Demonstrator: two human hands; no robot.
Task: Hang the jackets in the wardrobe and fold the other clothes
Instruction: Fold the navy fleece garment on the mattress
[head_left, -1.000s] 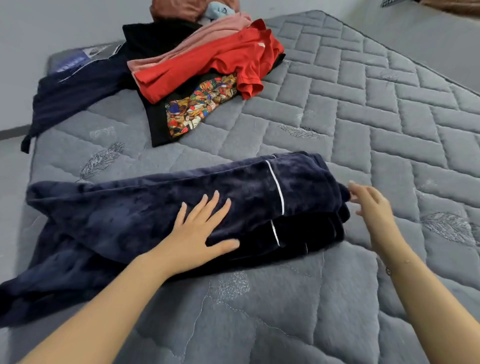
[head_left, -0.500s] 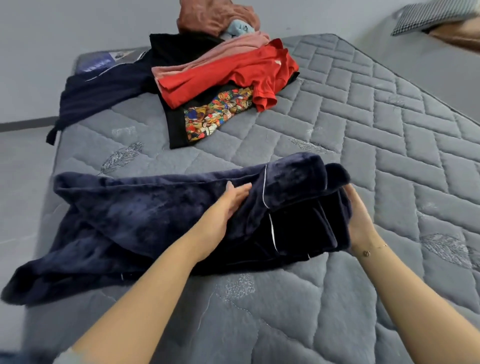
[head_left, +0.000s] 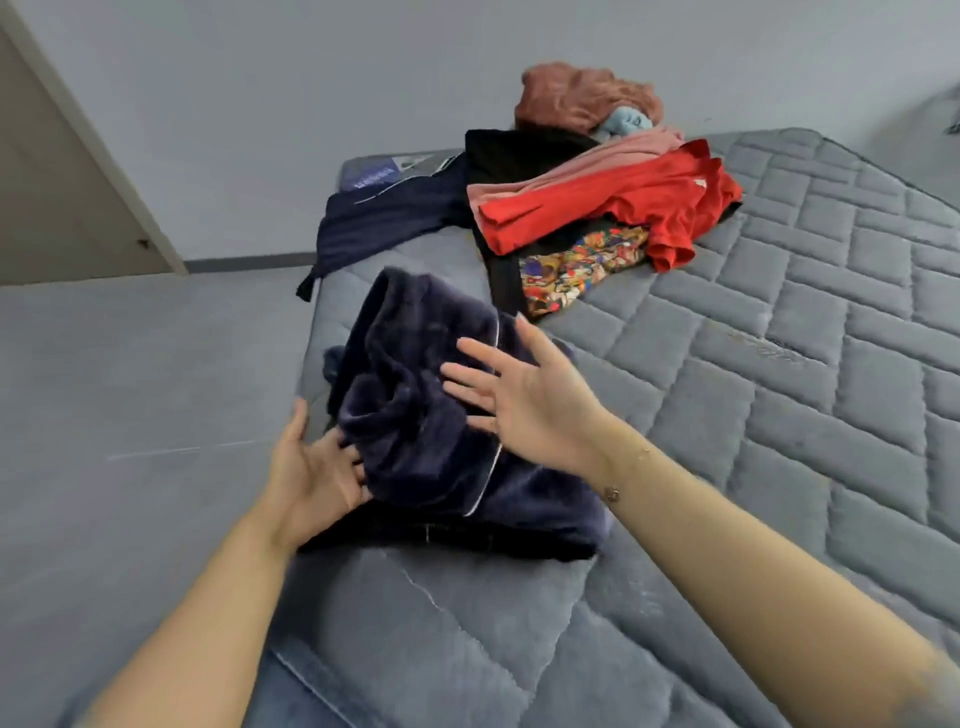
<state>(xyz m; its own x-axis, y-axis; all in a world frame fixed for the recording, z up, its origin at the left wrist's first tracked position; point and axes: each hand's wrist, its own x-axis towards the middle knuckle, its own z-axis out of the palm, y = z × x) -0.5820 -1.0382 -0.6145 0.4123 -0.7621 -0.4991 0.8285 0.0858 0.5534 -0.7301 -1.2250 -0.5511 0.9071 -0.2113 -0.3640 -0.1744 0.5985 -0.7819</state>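
Folding the fleece garment. The navy garment (head_left: 415, 415) lay bunched, partly folded, at the left edge of the mattress (head_left: 779, 389), near the clothes pile (head_left: 597, 208). The left hand (head_left: 311, 478) had its fingers tucked beneath the bundle's near-left side; whether they gripped could not be told. The right hand (head_left: 524, 395) hovered over it, fingers spread wide, holding nothing. A neat fold probably called for pressing the top layer flat and aligning the white piping edges.
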